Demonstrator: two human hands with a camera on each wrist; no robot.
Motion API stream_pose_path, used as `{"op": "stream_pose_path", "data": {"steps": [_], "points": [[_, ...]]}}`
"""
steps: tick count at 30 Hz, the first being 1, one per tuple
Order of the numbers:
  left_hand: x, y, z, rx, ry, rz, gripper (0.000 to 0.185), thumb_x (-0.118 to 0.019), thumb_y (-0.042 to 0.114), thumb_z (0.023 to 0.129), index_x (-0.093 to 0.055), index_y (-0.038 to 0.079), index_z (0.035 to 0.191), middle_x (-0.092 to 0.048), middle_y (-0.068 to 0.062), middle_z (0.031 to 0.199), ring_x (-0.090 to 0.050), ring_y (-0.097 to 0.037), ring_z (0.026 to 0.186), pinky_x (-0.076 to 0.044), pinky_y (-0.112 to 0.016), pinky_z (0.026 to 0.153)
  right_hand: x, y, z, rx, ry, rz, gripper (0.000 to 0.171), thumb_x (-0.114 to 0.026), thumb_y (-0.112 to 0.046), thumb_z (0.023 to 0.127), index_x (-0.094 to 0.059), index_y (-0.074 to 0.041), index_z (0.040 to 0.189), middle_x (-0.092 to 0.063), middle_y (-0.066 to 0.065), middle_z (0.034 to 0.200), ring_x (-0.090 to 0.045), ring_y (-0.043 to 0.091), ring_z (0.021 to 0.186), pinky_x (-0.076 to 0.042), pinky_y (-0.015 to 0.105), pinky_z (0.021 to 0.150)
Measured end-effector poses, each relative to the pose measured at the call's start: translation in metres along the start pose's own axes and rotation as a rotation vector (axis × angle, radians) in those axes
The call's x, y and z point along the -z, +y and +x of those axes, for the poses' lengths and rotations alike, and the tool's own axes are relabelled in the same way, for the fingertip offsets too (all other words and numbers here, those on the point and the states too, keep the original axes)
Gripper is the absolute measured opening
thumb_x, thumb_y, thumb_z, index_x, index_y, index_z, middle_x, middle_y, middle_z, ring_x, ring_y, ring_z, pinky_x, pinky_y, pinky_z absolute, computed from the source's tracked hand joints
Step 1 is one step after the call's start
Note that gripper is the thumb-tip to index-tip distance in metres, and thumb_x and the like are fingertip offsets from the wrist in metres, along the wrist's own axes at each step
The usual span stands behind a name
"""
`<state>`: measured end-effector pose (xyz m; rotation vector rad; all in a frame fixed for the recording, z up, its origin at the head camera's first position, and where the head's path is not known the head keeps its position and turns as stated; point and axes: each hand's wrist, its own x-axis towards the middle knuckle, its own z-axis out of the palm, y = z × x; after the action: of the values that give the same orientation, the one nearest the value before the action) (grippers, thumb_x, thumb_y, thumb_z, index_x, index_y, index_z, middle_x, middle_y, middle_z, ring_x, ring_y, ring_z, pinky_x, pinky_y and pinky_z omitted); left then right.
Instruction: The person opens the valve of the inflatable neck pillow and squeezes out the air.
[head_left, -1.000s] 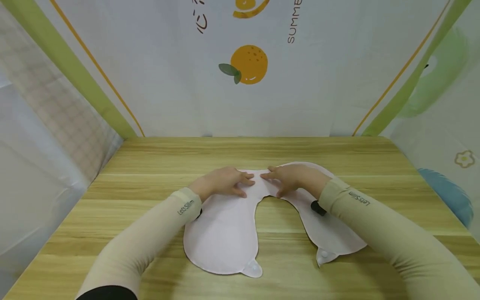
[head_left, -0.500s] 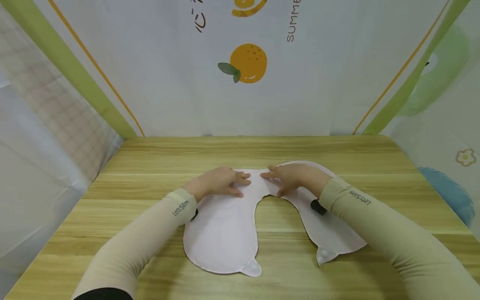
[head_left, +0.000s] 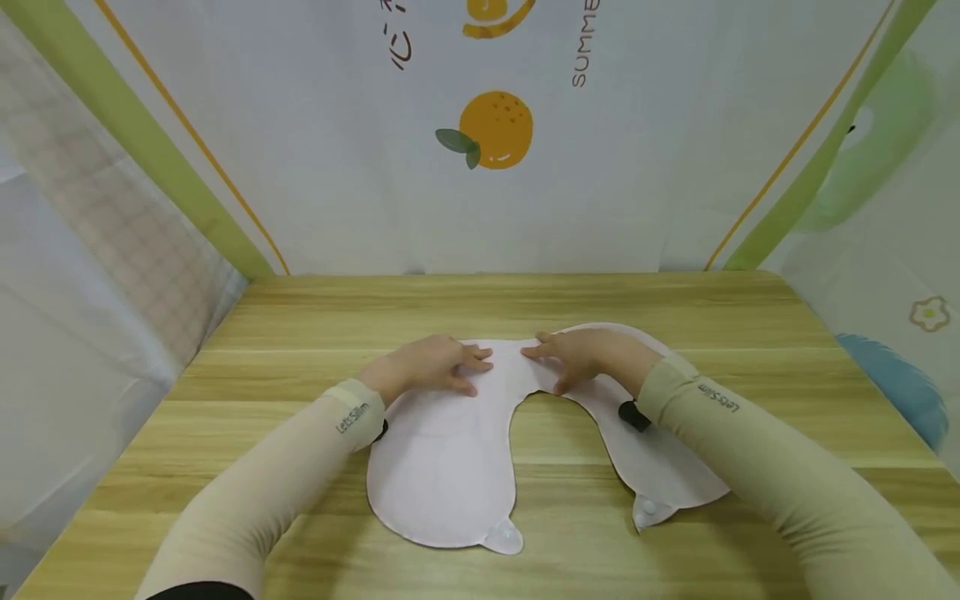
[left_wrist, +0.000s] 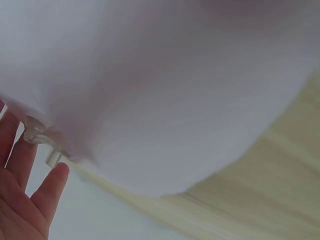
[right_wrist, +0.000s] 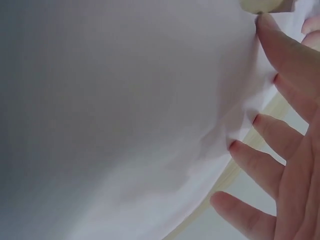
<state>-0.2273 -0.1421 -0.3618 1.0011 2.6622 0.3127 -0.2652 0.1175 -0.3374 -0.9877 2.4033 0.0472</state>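
Wooden table (head_left: 300,333) surrounds the pillow (head_left: 450,475); left hand (head_left: 427,367) and right hand (head_left: 585,354) press flat, fingers spread.

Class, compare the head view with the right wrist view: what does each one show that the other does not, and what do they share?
Only the head view shows the whole U-shaped deflated neck pillow lying flat on the wooden table, its two clear valves, the left hand, both sleeves and the backdrop's orange print.

Only the right wrist view shows, close up, the spread fingers lying straight on the fabric, with small creases beside them.

Both show the right hand resting on the pale pink pillow, and a strip of table.
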Motion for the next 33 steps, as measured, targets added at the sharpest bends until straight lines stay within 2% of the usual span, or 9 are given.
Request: {"op": "stream_pose_path", "data": {"steps": [3, 7, 13, 17, 20, 23, 30, 33], "points": [[-0.001, -0.001, -0.001, -0.018, 0.012, 0.011, 0.052, -0.071, 0.031, 0.091, -0.059, 0.012, 0.138, -0.051, -0.005, 0.148, -0.067, -0.004, 0.072, -0.048, -0.039, 0.107, -0.001, 0.003, 0.001, 0.003, -0.004, 0.013, 0.076, -0.070, -0.023, 0.092, -0.031, -0.023, 0.157, -0.017, 0.019, 0.165, -0.026, 0.038, 0.150, -0.028, 0.054, 0.121], [-0.001, -0.001, -0.001, -0.015, 0.020, 0.015, 0.052, -0.072, 0.032, 0.090, -0.060, 0.012, 0.136, -0.051, -0.005, 0.147, -0.067, -0.004, 0.072, -0.050, -0.038, 0.104, -0.002, 0.006, 0.005, 0.039, 0.013, 0.029, 0.069, -0.067, -0.023, 0.094, -0.036, -0.021, 0.155, -0.020, 0.021, 0.164, -0.027, 0.039, 0.150, -0.028, 0.053, 0.121], [-0.002, -0.001, -0.002, -0.007, 0.015, 0.000, 0.052, -0.072, 0.033, 0.090, -0.060, 0.013, 0.137, -0.050, -0.005, 0.148, -0.064, -0.002, 0.069, -0.053, -0.034, 0.095, 0.002, -0.001, 0.009, 0.184, 0.100, 0.146, 0.058, -0.066, -0.021, 0.096, -0.045, -0.012, 0.150, -0.029, 0.024, 0.160, -0.030, 0.040, 0.148, -0.029, 0.054, 0.120], [-0.002, -0.001, -0.002, -0.019, 0.026, -0.003, 0.052, -0.073, 0.032, 0.090, -0.061, 0.012, 0.136, -0.052, -0.006, 0.147, -0.064, -0.001, 0.067, -0.054, -0.032, 0.091, 0.005, -0.008, 0.012, 0.253, 0.165, 0.160, 0.053, -0.067, -0.020, 0.095, -0.052, -0.005, 0.144, -0.045, 0.020, 0.152, -0.041, 0.036, 0.143, -0.034, 0.051, 0.118], [0.000, -0.001, -0.002, -0.027, 0.033, 0.001, 0.052, -0.073, 0.032, 0.090, -0.061, 0.011, 0.136, -0.052, -0.007, 0.147, -0.063, 0.000, 0.066, -0.054, -0.031, 0.091, 0.006, -0.012, 0.014, 0.240, 0.176, 0.152, 0.050, -0.068, -0.020, 0.094, -0.057, -0.002, 0.139, -0.053, 0.017, 0.146, -0.047, 0.033, 0.138, -0.039, 0.047, 0.116], [0.002, -0.001, -0.001, -0.024, 0.030, -0.007, 0.053, -0.073, 0.032, 0.090, -0.061, 0.011, 0.136, -0.051, -0.007, 0.148, -0.059, 0.000, 0.061, -0.054, -0.031, 0.090, 0.004, -0.016, 0.015, 0.200, 0.169, 0.143, 0.048, -0.069, -0.021, 0.094, -0.059, -0.001, 0.137, -0.054, 0.015, 0.145, -0.048, 0.032, 0.138, -0.040, 0.044, 0.115], [0.000, 0.000, -0.004, -0.034, 0.027, 0.006, 0.052, -0.072, 0.032, 0.091, -0.060, 0.011, 0.137, -0.050, -0.006, 0.149, -0.059, 0.001, 0.062, -0.053, -0.033, 0.094, -0.003, -0.030, 0.016, 0.073, 0.139, 0.076, 0.054, -0.070, -0.031, 0.093, -0.056, -0.013, 0.142, -0.042, 0.006, 0.157, -0.040, 0.030, 0.144, -0.036, 0.050, 0.118], [-0.001, -0.001, -0.004, -0.039, 0.030, 0.002, 0.051, -0.072, 0.031, 0.092, -0.060, 0.012, 0.137, -0.050, -0.006, 0.149, -0.061, 0.002, 0.065, -0.053, -0.034, 0.096, -0.006, -0.032, 0.016, 0.053, 0.139, 0.040, 0.057, -0.071, -0.031, 0.092, -0.053, -0.017, 0.145, -0.037, 0.004, 0.160, -0.038, 0.030, 0.146, -0.036, 0.052, 0.117]]}}
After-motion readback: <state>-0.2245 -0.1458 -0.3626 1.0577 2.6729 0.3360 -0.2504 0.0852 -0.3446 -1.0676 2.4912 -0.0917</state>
